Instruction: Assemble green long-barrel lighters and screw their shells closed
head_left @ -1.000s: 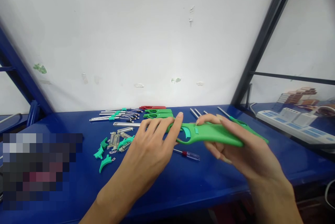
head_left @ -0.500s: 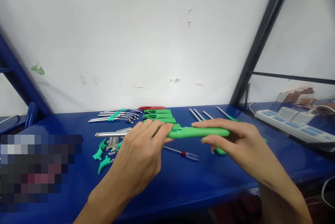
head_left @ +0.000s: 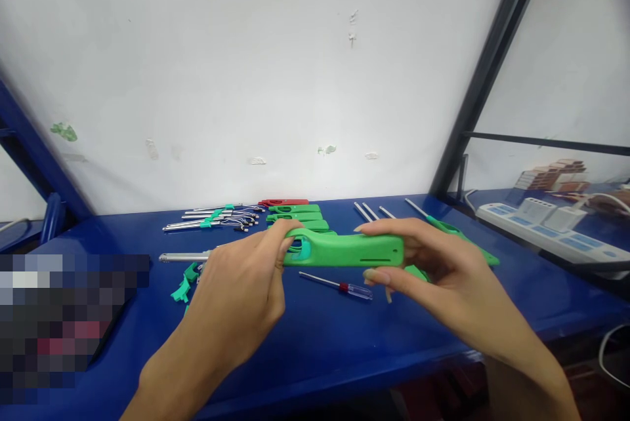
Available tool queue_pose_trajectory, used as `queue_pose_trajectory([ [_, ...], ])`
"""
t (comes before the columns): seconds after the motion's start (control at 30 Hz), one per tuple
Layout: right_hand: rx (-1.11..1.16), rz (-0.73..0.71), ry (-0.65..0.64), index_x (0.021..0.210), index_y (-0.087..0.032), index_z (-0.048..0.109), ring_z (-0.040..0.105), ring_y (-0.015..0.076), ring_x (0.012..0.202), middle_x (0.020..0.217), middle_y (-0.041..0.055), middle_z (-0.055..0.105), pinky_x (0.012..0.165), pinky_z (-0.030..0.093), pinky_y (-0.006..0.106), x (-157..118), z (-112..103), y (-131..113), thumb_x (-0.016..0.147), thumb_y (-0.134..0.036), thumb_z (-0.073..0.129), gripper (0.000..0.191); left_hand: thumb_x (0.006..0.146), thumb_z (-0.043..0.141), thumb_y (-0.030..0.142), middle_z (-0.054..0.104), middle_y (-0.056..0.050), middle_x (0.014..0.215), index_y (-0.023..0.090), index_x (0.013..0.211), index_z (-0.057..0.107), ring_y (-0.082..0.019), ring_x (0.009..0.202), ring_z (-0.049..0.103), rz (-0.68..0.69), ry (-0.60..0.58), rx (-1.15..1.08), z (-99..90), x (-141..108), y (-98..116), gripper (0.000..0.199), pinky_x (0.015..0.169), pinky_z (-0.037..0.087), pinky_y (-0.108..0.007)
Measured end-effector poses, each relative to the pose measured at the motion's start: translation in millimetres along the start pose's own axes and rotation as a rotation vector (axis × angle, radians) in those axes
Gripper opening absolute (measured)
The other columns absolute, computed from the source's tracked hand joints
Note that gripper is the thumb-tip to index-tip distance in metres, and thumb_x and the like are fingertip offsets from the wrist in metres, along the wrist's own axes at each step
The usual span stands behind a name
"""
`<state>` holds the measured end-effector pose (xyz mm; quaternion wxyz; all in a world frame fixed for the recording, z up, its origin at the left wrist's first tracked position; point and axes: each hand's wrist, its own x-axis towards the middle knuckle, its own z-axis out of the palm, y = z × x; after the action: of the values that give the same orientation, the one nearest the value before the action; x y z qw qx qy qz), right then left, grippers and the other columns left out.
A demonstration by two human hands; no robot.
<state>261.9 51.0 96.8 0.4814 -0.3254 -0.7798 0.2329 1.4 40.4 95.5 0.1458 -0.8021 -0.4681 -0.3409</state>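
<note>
A green long-reach lighter [head_left: 354,250] lies level across both hands above the blue table, its broad side towards me. My left hand [head_left: 246,277] is closed round its front part, where the metal tube [head_left: 184,257] comes out to the left. A teal trigger [head_left: 304,248] shows in the handle's opening beside my fingers. At the rear end, my right hand [head_left: 438,263] grips the handle between thumb and fingers. Beneath the lighter, a screwdriver [head_left: 354,290] with a clear purple handle lies on the table. Loose teal triggers [head_left: 183,286] lie left of my left hand, partly hidden.
Metal tubes with wires [head_left: 211,219] lie at the back left, beside green handle shells [head_left: 295,216] and a red one [head_left: 285,202]. Further right are bare tubes [head_left: 364,212], another green lighter [head_left: 455,232] and a white power strip [head_left: 551,231]. A blurred-out patch covers the left edge.
The lighter has rolled from its narrow edge to its broad side and shifted left with both hands. The trigger opening and the slot near its end now show.
</note>
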Motion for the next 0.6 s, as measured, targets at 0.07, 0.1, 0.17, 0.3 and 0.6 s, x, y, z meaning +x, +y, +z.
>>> queue_pose_trajectory([
  [0.07, -0.04, -0.015, 0.003, 0.129, -0.042, 0.074, 0.071, 0.0098, 0.065, 0.095, -0.0065, 0.08, 0.063, 0.061, 0.019, 0, 0, 1, 0.093, -0.029, 0.084, 0.039, 0.109, 0.034, 0.019, 0.072, 0.001, 0.073, 0.019, 0.127, 0.064, -0.018, 0.053, 0.064, -0.006, -0.011, -0.005, -0.4, 1, 0, 0.036, 0.054, 0.044, -0.031],
  [0.1, -0.062, -0.024, 0.007, 0.129, -0.043, 0.073, 0.07, 0.0091, 0.065, 0.096, -0.0069, 0.08, 0.063, 0.06, 0.019, 0, -1, 1, 0.093, -0.029, 0.084, 0.04, 0.109, 0.033, 0.019, 0.071, 0.001, 0.072, 0.019, 0.127, 0.065, -0.018, 0.052, 0.064, -0.006, -0.014, -0.005, -0.7, 1, 0, 0.036, 0.054, 0.043, -0.031],
  [0.17, -0.099, -0.041, 0.016, 0.129, -0.043, 0.073, 0.067, 0.0079, 0.062, 0.094, -0.0078, 0.079, 0.061, 0.058, 0.018, 0, -1, 1, 0.094, -0.029, 0.084, 0.039, 0.109, 0.033, 0.019, 0.071, 0.002, 0.071, 0.019, 0.127, 0.065, -0.018, 0.05, 0.062, -0.001, -0.015, -0.001, -1.6, 1, 1, 0.037, 0.052, 0.041, -0.031],
  [0.3, -0.121, -0.044, 0.028, 0.128, -0.042, 0.075, 0.067, 0.0086, 0.062, 0.09, -0.0073, 0.078, 0.059, 0.057, 0.018, 1, -2, -1, 0.093, -0.031, 0.084, 0.038, 0.109, 0.034, 0.02, 0.072, 0.003, 0.068, 0.019, 0.124, 0.067, -0.017, 0.043, 0.055, 0.008, -0.003, 0.014, -2.6, 0, 4, 0.036, 0.047, 0.035, -0.031],
  [0.6, -0.233, 0.193, 0.396, 0.109, -0.029, 0.083, 0.076, 0.0208, 0.056, 0.064, -0.0017, 0.077, 0.05, 0.061, 0.027, -5, -23, -1, 0.087, -0.053, 0.083, 0.032, 0.112, 0.043, 0.028, 0.077, -0.007, 0.123, 0.021, 0.16, 0.045, -0.025, 0.107, 0.071, 0.017, 0.141, 0.004, -3.0, 2, 3, 0.048, 0.096, 0.051, -0.042],
])
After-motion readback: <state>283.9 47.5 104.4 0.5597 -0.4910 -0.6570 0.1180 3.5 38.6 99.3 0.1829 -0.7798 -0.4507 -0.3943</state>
